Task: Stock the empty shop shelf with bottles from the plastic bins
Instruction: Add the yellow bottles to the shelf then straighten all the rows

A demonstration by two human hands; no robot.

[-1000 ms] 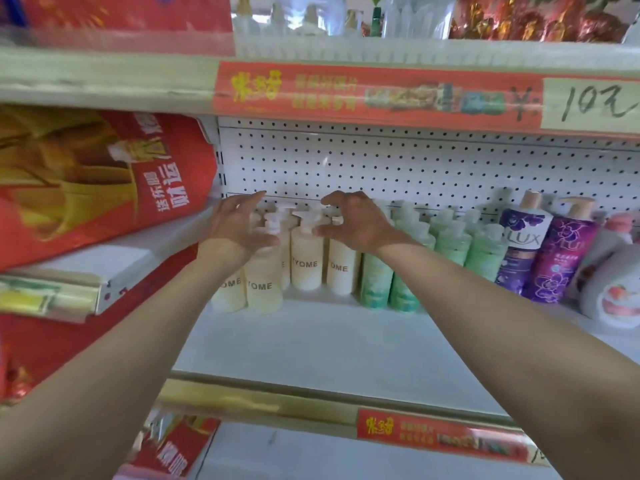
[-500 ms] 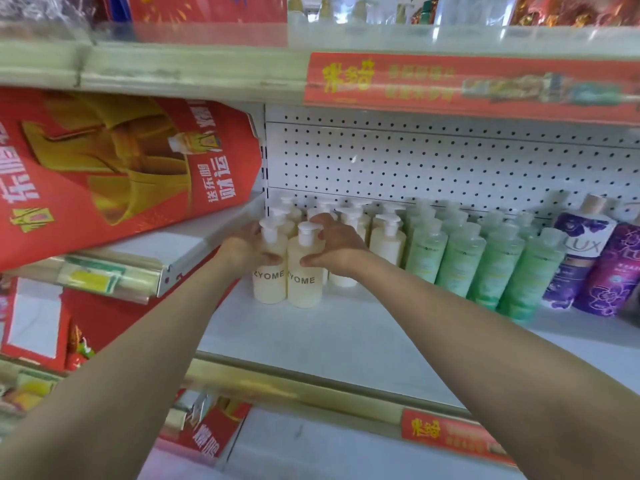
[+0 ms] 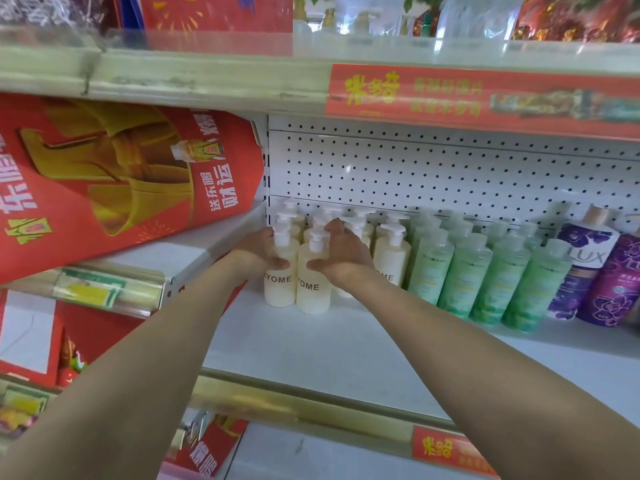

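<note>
**Shelf stock, left to right**

Red promotional sign [image 3: 114, 181], upper left of frame. My left hand [image 3: 258, 249] grasps the leftmost front cream pump bottle [image 3: 281, 275]; my right hand [image 3: 341, 256] wraps the second cream pump bottle [image 3: 313, 285] touching it. Both stand upright, centre frame, on the white shelf [image 3: 346, 344]. Green bottles [image 3: 485, 278] right of centre; purple bottles [image 3: 595, 271] at right edge.

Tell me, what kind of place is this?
Most likely a shop aisle: rows of identical pump bottles and green bottles on a white shelf, red price strips along the shelf edges, and a pegboard back.
</note>
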